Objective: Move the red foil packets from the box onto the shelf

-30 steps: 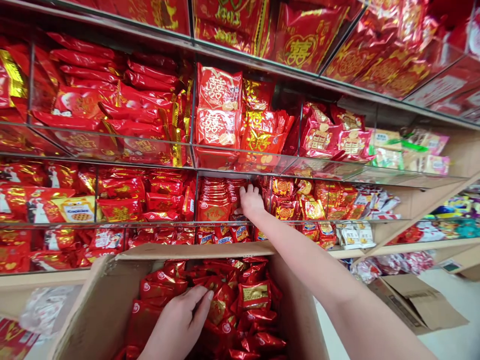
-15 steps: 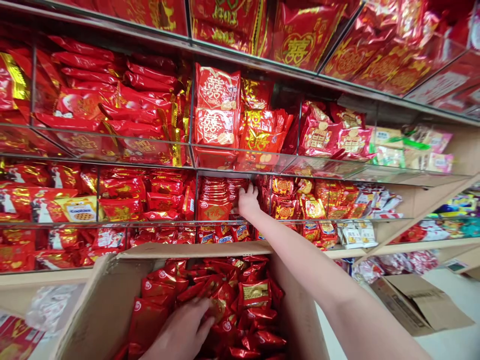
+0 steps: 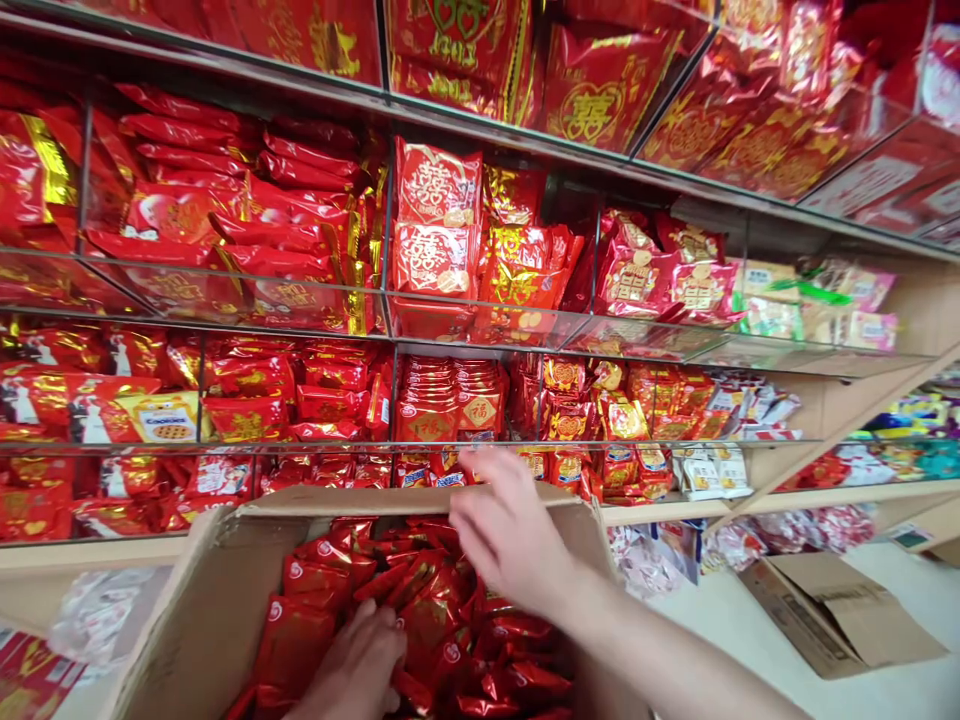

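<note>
An open cardboard box (image 3: 172, 610) full of shiny red snack packets (image 3: 435, 610) stands in front of me. Inside it, my left hand (image 3: 360, 655) has its fingers curled down over a red packet at the left-centre of the pile, with the fingertips partly hidden. Above the box's far right part, my right hand (image 3: 510, 535) is blurred, fingers bent and apart, with nothing visible in it. Behind the box, two upright rows of matching red packets (image 3: 454, 400) fill a shelf compartment, their front faces gold-printed.
Clear shelf fronts (image 3: 480, 443) and dividers run across, with red and gold snack bags (image 3: 262, 240) on several levels. A flattened-looking open carton (image 3: 840, 610) lies at the lower right on a white surface. Clear plastic wrapping (image 3: 101, 615) sits at the lower left.
My right hand has come down and back from the shelf compartment to above the box, uncovering the right row of packets there. My left hand has shifted slightly left and down in the box.
</note>
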Demonstrator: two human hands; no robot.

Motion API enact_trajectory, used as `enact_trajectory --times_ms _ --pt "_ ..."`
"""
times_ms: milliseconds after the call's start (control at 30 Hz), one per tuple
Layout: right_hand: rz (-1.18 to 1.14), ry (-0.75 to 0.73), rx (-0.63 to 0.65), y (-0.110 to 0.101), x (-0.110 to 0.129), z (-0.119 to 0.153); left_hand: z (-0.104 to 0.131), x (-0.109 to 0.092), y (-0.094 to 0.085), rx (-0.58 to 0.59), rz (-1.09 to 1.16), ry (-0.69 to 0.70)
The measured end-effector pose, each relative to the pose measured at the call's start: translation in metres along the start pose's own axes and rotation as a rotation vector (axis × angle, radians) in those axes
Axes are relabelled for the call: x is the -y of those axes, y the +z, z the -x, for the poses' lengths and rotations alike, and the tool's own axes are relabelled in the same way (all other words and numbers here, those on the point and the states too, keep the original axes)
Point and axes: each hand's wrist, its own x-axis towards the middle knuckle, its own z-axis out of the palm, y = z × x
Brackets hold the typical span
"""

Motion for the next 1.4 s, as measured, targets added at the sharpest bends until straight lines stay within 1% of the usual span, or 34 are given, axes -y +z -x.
enact_trajectory --times_ms 33,67,100,133,200,233,300,367,400,433,500,600,667,733,833,900,933,967,1000,1033,1067,1100,1133,1167,1200,1233,1267,1300,1333,1400 --pt "-0.057 0.018 0.084 0.002 0.011 0.016 0.001 -0.004 -0.011 -0.005 0.029 0.023" --pt "-0.116 0.086 0.144 0.006 0.02 0.03 0.002 -0.009 -0.023 -0.002 0.067 0.055" --pt "-0.174 0.188 0.176 0.011 0.025 0.041 0.004 -0.016 -0.035 -0.004 0.166 0.08" --pt "-0.237 0.309 0.183 0.016 0.028 0.049 0.005 -0.023 -0.047 -0.002 0.292 0.094" --pt "-0.357 0.534 0.14 0.025 0.027 0.055 0.008 -0.039 -0.064 0.034 0.508 0.129" --pt "-0.401 0.613 0.106 0.028 0.025 0.054 0.008 -0.047 -0.069 -0.006 0.617 0.116" --pt "-0.455 0.696 0.034 0.032 0.019 0.048 0.008 -0.062 -0.07 -0.175 0.885 0.039" --pt "-0.475 0.725 -0.04 0.032 0.017 0.041 0.007 -0.073 -0.063 -0.351 1.183 -0.091" --pt "-0.483 0.728 -0.064 0.033 0.018 0.039 0.006 -0.076 -0.058 -0.406 1.298 -0.152" --pt "-0.493 0.728 -0.08 0.034 0.021 0.037 0.005 -0.078 -0.054 -0.448 1.359 -0.197" --pt "-0.505 0.732 -0.116 0.037 0.028 0.036 0.002 -0.075 -0.048 -0.532 1.332 -0.232" --pt "-0.531 0.753 -0.191 0.046 0.04 0.037 0.0 -0.063 -0.048 -0.637 1.157 -0.207" --pt "-0.555 0.771 -0.233 0.052 0.044 0.036 0.0 -0.055 -0.051 -0.652 1.113 -0.205" --pt "-0.573 0.782 -0.251 0.054 0.045 0.035 0.0 -0.053 -0.054 -0.649 1.098 -0.194" --pt "-0.535 0.766 -0.214 0.051 0.038 0.033 -0.002 -0.054 -0.056 -0.574 1.136 -0.216" --pt "-0.396 0.733 -0.189 0.045 0.029 0.035 -0.003 -0.054 -0.058 -0.513 1.161 -0.257" --pt "-0.291 0.703 -0.197 0.041 0.025 0.036 -0.002 -0.054 -0.06 -0.452 1.179 -0.28" --pt "-0.182 0.655 -0.217 0.039 0.022 0.038 -0.001 -0.054 -0.062 -0.366 1.21 -0.298" --pt "-0.088 0.583 -0.233 0.037 0.02 0.041 0.002 -0.054 -0.065 -0.249 1.264 -0.3" --pt "-0.02 0.491 -0.233 0.035 0.02 0.043 0.004 -0.055 -0.068 -0.097 1.347 -0.291" --pt "0.021 0.384 -0.211 0.035 0.023 0.046 0.008 -0.057 -0.07 0.065 1.445 -0.268" --pt "0.039 0.276 -0.167 0.035 0.027 0.049 0.011 -0.059 -0.073 0.196 1.544 -0.237" --pt "0.041 0.168 -0.113 0.035 0.032 0.052 0.015 -0.061 -0.075 0.262 1.621 -0.213" --pt "0.034 0.069 -0.057 0.036 0.038 0.054 0.018 -0.064 -0.076 0.268 1.663 -0.207" --pt "0.009 -0.015 -0.019 0.035 0.043 0.055 0.021 -0.066 -0.077 0.235 1.671 -0.223" --pt "-0.042 -0.072 -0.004 0.034 0.047 0.055 0.024 -0.068 -0.078 0.178 1.655 -0.252" --pt "-0.111 -0.089 -0.012 0.032 0.05 0.055 0.027 -0.069 -0.078 0.129 1.631 -0.286" --pt "-0.181 -0.058 -0.051 0.03 0.05 0.054 0.029 -0.069 -0.079 0.104 1.612 -0.306" --pt "-0.237 0.023 -0.113 0.027 0.049 0.052 0.031 -0.069 -0.079 0.103 1.605 -0.305" --pt "-0.308 0.269 -0.237 0.021 0.042 0.047 0.034 -0.068 -0.08 0.135 1.603 -0.266"
